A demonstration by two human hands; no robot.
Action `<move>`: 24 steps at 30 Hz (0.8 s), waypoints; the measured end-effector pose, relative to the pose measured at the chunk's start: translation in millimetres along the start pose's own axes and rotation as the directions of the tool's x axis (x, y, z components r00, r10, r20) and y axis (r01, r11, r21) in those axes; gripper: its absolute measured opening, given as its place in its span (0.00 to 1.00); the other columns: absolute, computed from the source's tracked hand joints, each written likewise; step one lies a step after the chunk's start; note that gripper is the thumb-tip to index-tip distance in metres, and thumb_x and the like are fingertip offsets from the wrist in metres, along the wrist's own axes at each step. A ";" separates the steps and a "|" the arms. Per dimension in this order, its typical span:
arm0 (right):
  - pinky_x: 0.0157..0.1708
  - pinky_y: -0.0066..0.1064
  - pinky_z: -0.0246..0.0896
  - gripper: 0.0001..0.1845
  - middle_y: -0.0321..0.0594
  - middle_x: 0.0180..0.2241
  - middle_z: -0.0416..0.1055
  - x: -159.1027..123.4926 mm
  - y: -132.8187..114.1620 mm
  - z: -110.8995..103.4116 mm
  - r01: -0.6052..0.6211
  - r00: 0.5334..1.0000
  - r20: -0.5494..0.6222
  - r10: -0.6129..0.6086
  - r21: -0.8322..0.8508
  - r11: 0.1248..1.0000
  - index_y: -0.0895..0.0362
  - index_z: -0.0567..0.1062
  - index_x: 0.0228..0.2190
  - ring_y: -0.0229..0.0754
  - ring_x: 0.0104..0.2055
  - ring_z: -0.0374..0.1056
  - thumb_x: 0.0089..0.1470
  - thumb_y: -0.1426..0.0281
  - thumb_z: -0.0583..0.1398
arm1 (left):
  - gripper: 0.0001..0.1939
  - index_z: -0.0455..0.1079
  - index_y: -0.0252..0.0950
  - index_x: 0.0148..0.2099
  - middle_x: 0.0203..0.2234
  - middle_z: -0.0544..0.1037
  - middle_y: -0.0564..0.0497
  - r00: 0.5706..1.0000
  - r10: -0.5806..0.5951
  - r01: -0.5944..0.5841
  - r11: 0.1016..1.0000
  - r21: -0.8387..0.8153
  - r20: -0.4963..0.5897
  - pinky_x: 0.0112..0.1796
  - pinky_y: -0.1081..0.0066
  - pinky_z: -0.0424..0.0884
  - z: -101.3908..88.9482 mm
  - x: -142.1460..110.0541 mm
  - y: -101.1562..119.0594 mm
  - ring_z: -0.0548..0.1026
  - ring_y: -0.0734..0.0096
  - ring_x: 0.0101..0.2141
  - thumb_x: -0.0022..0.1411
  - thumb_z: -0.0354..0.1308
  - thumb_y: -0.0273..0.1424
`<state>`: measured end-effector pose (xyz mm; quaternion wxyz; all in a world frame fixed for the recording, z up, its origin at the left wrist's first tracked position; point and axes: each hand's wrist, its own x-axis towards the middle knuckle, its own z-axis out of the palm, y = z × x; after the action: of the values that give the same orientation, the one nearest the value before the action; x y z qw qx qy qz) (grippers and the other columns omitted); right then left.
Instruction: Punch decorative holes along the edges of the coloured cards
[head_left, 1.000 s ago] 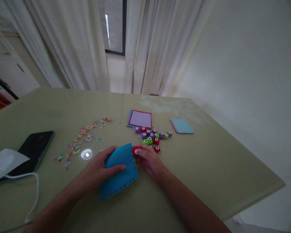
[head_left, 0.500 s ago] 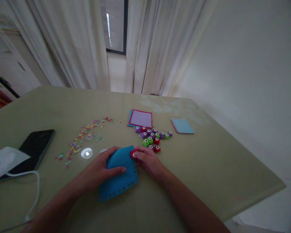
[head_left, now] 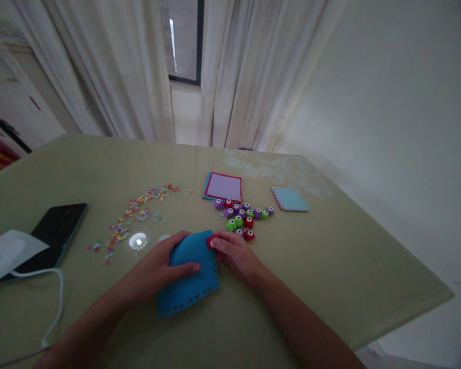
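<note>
My left hand (head_left: 168, 266) grips a blue sheet of paper (head_left: 195, 256), thumb on top and fingers behind, bending it a little. Small cut-out holes run along the sheet's lower and right edges. At the sheet's upper right corner my right hand (head_left: 234, 253) is closed on a small red craft punch (head_left: 210, 243), its thumb on the white button. The punch sits over the paper's edge; its underside is hidden by fingers. Just beyond my right hand lie several purple, green and red craft punches (head_left: 238, 220) in a cluster.
Behind the punches is a stack of coloured paper sheets (head_left: 225, 186); a light-blue sheet with a punched border (head_left: 291, 199) lies right. Confetti (head_left: 132, 207) is scattered left of centre. A black phone (head_left: 63, 223), white tissue (head_left: 13, 251) and white cable (head_left: 60, 297) lie at left.
Almost nothing differs. Both hands keep their hold on the blue paper and the red punch, and the view has shifted very slightly.
</note>
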<state>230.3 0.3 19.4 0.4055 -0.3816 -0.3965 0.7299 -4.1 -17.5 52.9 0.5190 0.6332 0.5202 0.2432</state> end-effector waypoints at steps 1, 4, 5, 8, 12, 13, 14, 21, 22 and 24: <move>0.33 0.30 0.57 0.21 0.35 0.31 0.75 -0.2 -0.2 0.1 -0.001 1.000 0.000 0.001 0.000 1.000 0.56 0.84 0.37 0.38 0.31 0.64 0.49 0.54 0.76 | 0.35 0.72 0.43 0.62 0.52 0.81 0.47 1.000 -0.004 0.004 1.000 0.001 0.001 0.48 0.58 0.79 0.2 -0.1 -0.2 0.81 0.48 0.50 0.58 0.72 0.53; 0.33 0.30 0.58 0.22 0.35 0.32 0.75 -0.7 -1.4 0.2 0.001 1.000 0.005 -0.001 -0.010 1.000 0.56 0.84 0.39 0.38 0.31 0.65 0.49 0.54 0.77 | 0.35 0.72 0.43 0.62 0.52 0.82 0.46 1.000 -0.015 0.015 1.000 -0.014 0.021 0.47 0.58 0.80 0.4 -0.2 -0.1 0.81 0.47 0.49 0.58 0.71 0.53; 0.33 0.29 0.58 0.23 0.35 0.32 0.76 -0.7 -1.6 0.0 0.002 1.000 0.009 -0.002 -0.015 1.000 0.56 0.84 0.40 0.37 0.31 0.65 0.49 0.54 0.77 | 0.36 0.71 0.43 0.63 0.52 0.82 0.46 0.999 -0.018 0.019 1.000 -0.023 0.028 0.47 0.58 0.80 0.4 -0.2 0.1 0.81 0.47 0.49 0.58 0.71 0.53; 0.33 0.29 0.57 0.24 0.36 0.33 0.77 -0.3 -1.1 -1.3 0.004 1.000 0.019 -0.004 -0.025 1.000 0.57 0.85 0.41 0.37 0.31 0.65 0.49 0.54 0.77 | 0.37 0.71 0.43 0.64 0.52 0.82 0.46 0.999 -0.019 0.020 0.999 -0.036 0.032 0.47 0.57 0.80 0.7 0.2 0.5 0.81 0.47 0.49 0.58 0.71 0.53; 0.34 0.30 0.59 0.25 0.36 0.33 0.77 0.2 1.4 -3.6 -0.003 1.000 0.013 0.004 -0.028 1.000 0.56 0.85 0.41 0.37 0.31 0.66 0.48 0.54 0.78 | 0.35 0.71 0.43 0.63 0.53 0.82 0.46 1.000 -0.011 0.011 1.000 -0.027 0.022 0.48 0.57 0.79 1.0 0.3 -0.5 0.81 0.48 0.49 0.59 0.71 0.52; 0.35 0.30 0.60 0.24 0.36 0.32 0.77 0.3 2.0 -4.0 -0.007 1.000 0.014 0.007 -0.028 1.000 0.56 0.85 0.41 0.37 0.32 0.66 0.48 0.54 0.78 | 0.35 0.71 0.43 0.63 0.53 0.82 0.46 1.000 -0.007 0.007 1.000 -0.022 0.020 0.48 0.57 0.79 1.0 0.3 -0.7 0.81 0.48 0.49 0.59 0.71 0.52; 0.36 0.31 0.61 0.24 0.36 0.32 0.77 0.2 2.5 -4.3 -0.009 1.000 0.018 0.009 -0.027 1.000 0.56 0.85 0.41 0.38 0.32 0.67 0.48 0.54 0.78 | 0.34 0.72 0.43 0.62 0.52 0.82 0.46 1.000 -0.003 0.004 1.000 -0.016 0.018 0.48 0.58 0.79 0.9 0.2 -0.9 0.81 0.48 0.49 0.59 0.71 0.52; 0.38 0.32 0.65 0.24 0.38 0.34 0.79 -0.9 0.3 -2.5 0.007 1.000 0.027 -0.007 -0.016 1.000 0.57 0.85 0.41 0.40 0.33 0.70 0.48 0.55 0.78 | 0.33 0.71 0.44 0.61 0.50 0.82 0.48 1.000 0.003 -0.002 1.000 -0.020 0.031 0.46 0.58 0.80 0.8 0.0 2.1 0.82 0.48 0.48 0.59 0.71 0.52; 0.38 0.32 0.65 0.24 0.38 0.34 0.80 -1.4 -0.5 -1.7 0.013 1.000 0.026 -0.013 -0.016 1.000 0.57 0.86 0.41 0.40 0.33 0.71 0.47 0.55 0.78 | 0.33 0.72 0.44 0.61 0.50 0.82 0.48 0.999 0.005 -0.004 1.000 -0.026 0.037 0.46 0.58 0.80 0.9 0.0 2.8 0.82 0.48 0.48 0.59 0.71 0.52; 0.39 0.32 0.65 0.23 0.39 0.35 0.81 -2.5 -2.1 0.0 0.029 0.999 0.031 -0.029 -0.011 1.000 0.57 0.86 0.41 0.40 0.34 0.72 0.47 0.56 0.78 | 0.32 0.72 0.44 0.61 0.50 0.82 0.48 0.999 0.009 -0.008 0.999 -0.038 0.046 0.47 0.57 0.80 1.1 0.0 3.9 0.82 0.48 0.48 0.60 0.70 0.51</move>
<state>231.9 -1.2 21.9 0.4074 -0.3668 -0.4125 0.7275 -1.6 -17.7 56.1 0.5415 0.6310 0.5009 0.2405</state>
